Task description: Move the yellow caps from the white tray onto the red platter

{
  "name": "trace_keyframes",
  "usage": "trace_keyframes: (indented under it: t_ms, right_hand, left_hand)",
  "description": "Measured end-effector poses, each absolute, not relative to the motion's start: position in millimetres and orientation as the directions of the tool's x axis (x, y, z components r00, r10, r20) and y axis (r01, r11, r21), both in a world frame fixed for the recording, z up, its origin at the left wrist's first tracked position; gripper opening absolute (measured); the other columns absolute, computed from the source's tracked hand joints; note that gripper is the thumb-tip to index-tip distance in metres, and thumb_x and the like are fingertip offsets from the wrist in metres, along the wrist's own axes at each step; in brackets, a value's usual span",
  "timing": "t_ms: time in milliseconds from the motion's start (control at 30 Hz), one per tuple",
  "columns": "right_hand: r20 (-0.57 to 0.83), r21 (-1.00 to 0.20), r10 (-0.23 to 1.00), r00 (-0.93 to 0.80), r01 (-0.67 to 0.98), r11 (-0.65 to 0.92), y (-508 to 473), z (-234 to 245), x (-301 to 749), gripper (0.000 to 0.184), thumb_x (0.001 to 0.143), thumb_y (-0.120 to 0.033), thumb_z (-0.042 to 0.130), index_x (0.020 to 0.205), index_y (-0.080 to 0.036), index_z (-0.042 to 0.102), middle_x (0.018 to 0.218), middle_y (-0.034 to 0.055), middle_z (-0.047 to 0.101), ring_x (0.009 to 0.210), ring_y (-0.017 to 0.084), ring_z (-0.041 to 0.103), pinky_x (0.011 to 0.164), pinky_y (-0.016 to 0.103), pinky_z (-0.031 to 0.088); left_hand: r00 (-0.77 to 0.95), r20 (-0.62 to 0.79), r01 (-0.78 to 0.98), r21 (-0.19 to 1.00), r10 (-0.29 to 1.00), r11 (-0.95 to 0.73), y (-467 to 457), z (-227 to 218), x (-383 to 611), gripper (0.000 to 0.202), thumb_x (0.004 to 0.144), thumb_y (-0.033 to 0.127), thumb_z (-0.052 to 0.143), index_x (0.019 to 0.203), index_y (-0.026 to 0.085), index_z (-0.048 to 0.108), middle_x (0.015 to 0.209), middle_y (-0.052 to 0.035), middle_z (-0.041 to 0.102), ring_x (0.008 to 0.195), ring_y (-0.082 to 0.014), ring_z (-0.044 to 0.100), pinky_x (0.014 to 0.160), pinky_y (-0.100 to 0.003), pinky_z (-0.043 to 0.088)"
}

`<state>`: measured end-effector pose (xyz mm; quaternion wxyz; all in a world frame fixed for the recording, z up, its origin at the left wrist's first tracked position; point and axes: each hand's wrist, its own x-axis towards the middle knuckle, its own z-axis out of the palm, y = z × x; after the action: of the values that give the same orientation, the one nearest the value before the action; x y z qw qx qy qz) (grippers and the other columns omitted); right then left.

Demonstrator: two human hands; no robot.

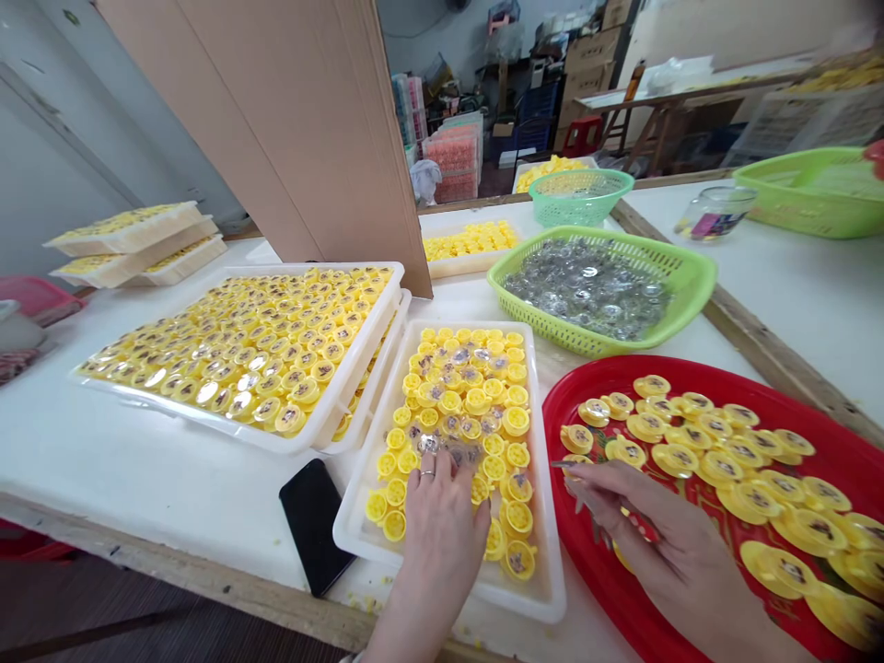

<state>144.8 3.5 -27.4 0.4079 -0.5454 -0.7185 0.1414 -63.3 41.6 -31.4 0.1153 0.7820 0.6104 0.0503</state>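
Note:
My left hand (pixel 446 520), with a ring on one finger, reaches into a white tray (pixel 507 589) of small round yellow plastic pieces. Its fingers are bent down and the thumb is apart; the fingertips, partly blurred, touch small clear pieces (pixel 429 443) scattered among the yellow ones. Beside the tray, my right hand (pixel 663 552) is closed on thin metal tweezers (pixel 564 464), mostly hidden by the fingers. It hovers over the left side of a red tray (pixel 587 589) that carries many yellow pieces with printed round faces (pixel 718 465).
Stacked white trays (pixel 324 433) full of yellow pieces stand left, by a cardboard sheet (pixel 290 129). A black phone (pixel 314 525) lies near the table edge. Behind are a green basket (pixel 697 281) of clear pieces, a mint basket (pixel 580 207) and a jar (pixel 715 214).

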Motion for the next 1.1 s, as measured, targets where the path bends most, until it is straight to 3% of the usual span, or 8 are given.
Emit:
trace_keyframes:
  t_ms: [167,333,533,667,800,867,967,1100]
  right_hand:
    - [0.236,-0.768,0.972,-0.002,0.612,0.188,0.1,-34.8,143.3,0.023,0.094,-0.033,0.051,0.115,-0.029,0.061,0.109,0.0022,0.073,0.092,0.017,0.071,0.080,0.026,0.058]
    - [0.046,-0.932,0.995,0.086,0.362,0.011,0.9,-37.3,138.3,0.020,0.092,-0.040,0.054,0.105,-0.025,0.058,0.101,0.0056,0.072,0.084,0.018,0.071,0.071,0.025,0.060]
    - [-0.063,-0.989,0.995,0.074,0.130,-0.072,-1.0,-35.7,130.5,0.021,0.089,-0.042,0.059,0.101,-0.025,0.065,0.083,0.0024,0.070,0.065,0.014,0.066,0.058,0.022,0.056]
    - [-0.246,-0.934,0.969,-0.011,-0.264,-0.240,-7.2,-29.4,114.1,0.022,0.086,-0.043,0.064,0.099,-0.026,0.065,0.062,-0.0026,0.064,0.045,0.010,0.056,0.043,0.020,0.048]
    - [-0.334,-0.809,0.942,0.002,-0.513,-0.286,-11.8,-21.4,98.4,0.020,0.082,-0.041,0.070,0.095,-0.027,0.064,0.062,-0.0033,0.063,0.046,0.007,0.052,0.044,0.017,0.044]
    - [-0.333,-0.782,0.942,0.031,-0.568,-0.258,-13.2,-20.5,93.4,0.023,0.080,-0.041,0.072,0.096,-0.027,0.064,0.062,-0.0042,0.060,0.046,0.006,0.048,0.044,0.017,0.043]
    - [-0.321,-0.791,0.945,0.061,-0.565,-0.232,-15.9,-21.6,85.6,0.026,0.080,-0.043,0.071,0.096,-0.026,0.061,0.059,-0.0054,0.056,0.044,0.006,0.044,0.042,0.017,0.039]
    - [-0.305,-0.832,0.949,0.086,-0.509,-0.221,-22.0,-19.8,73.1,0.032,0.084,-0.047,0.066,0.104,-0.027,0.052,0.058,-0.0076,0.052,0.044,0.006,0.042,0.043,0.017,0.033]
  left_hand:
    - [0.290,-0.048,0.929,0.253,0.956,-0.269,42.3,-31.0,-68.3,0.017,0.085,0.031,0.062,0.096,0.022,0.070,0.104,-0.0087,0.062,0.101,-0.0302,0.057,0.083,-0.047,0.047]
    - [0.362,-0.006,0.860,0.387,0.932,-0.332,43.6,-27.6,-76.5,0.017,0.083,0.030,0.065,0.096,0.019,0.068,0.103,-0.0087,0.065,0.098,-0.0290,0.060,0.084,-0.047,0.048]
    - [0.339,-0.034,0.794,0.546,0.940,-0.267,39.8,-18.9,-81.6,0.015,0.081,0.026,0.067,0.094,0.018,0.064,0.094,-0.0071,0.069,0.097,-0.0295,0.062,0.089,-0.048,0.045]
    - [0.298,-0.127,0.675,0.729,0.946,-0.115,32.8,-6.4,-79.8,0.021,0.084,0.036,0.065,0.094,0.018,0.060,0.083,-0.0030,0.065,0.080,-0.0212,0.061,0.076,-0.036,0.047]
    - [0.317,-0.108,0.484,0.873,0.942,-0.063,30.8,-5.8,-75.0,0.032,0.085,0.044,0.064,0.106,0.020,0.061,0.084,-0.0011,0.063,0.070,-0.0147,0.055,0.067,-0.027,0.046]
    - [0.308,-0.024,0.410,0.905,0.951,-0.110,29.9,-13.1,-71.5,0.037,0.087,0.047,0.061,0.112,0.021,0.063,0.086,-0.0022,0.062,0.070,-0.0142,0.055,0.067,-0.027,0.046]
    - [0.262,0.085,0.304,0.938,0.961,-0.166,24.4,-26.9,-63.3,0.047,0.083,0.059,0.059,0.107,0.020,0.068,0.087,-0.0050,0.065,0.075,-0.0173,0.060,0.069,-0.027,0.049]
    - [0.247,0.075,0.166,0.979,0.966,-0.118,12.2,-36.0,-52.5,0.059,0.075,0.067,0.062,0.108,0.018,0.064,0.085,-0.0056,0.071,0.073,-0.0193,0.065,0.068,-0.028,0.053]
